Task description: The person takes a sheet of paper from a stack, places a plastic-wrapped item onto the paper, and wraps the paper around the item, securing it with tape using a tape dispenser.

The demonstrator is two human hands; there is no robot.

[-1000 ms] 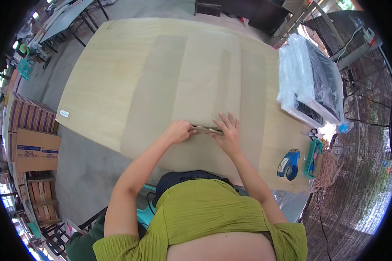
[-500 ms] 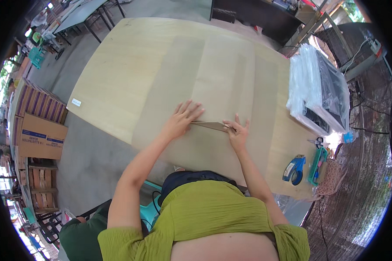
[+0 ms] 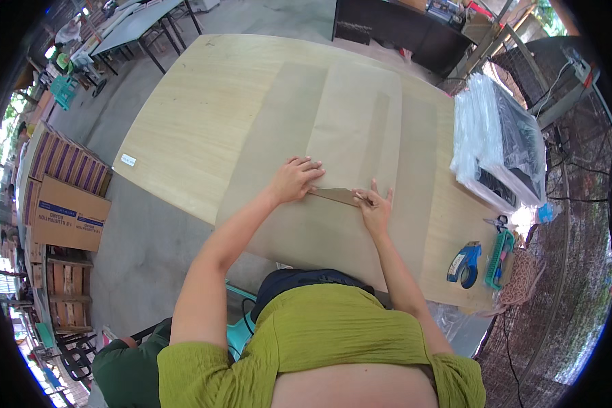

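A long strip of brown paper (image 3: 350, 129) runs away from me over a wider tan sheet (image 3: 279, 109) on the table. Its near edge is lifted, and a small brown flap (image 3: 334, 195) shows between my hands. My left hand (image 3: 298, 179) rests on the strip's near left corner, fingers close together on top and thumb at the edge. At the near right corner, my right hand (image 3: 375, 211) pinches the edge between thumb and forefinger, its other fingers raised.
The pale wooden table (image 3: 183, 129) carries plastic-wrapped stacks (image 3: 486, 143) at right. Nearer are scissors (image 3: 500, 222), a blue tape dispenser (image 3: 464, 264), a green basket (image 3: 500, 258) and a pink woven bag (image 3: 520, 275). Cartons (image 3: 71, 212) stand left; a person in dark green (image 3: 132, 367) sits lower left.
My left hand's spread fingers have drawn together at the paper's edge. The flap between my hands shows more of its brown face. The whole view has shifted slightly.
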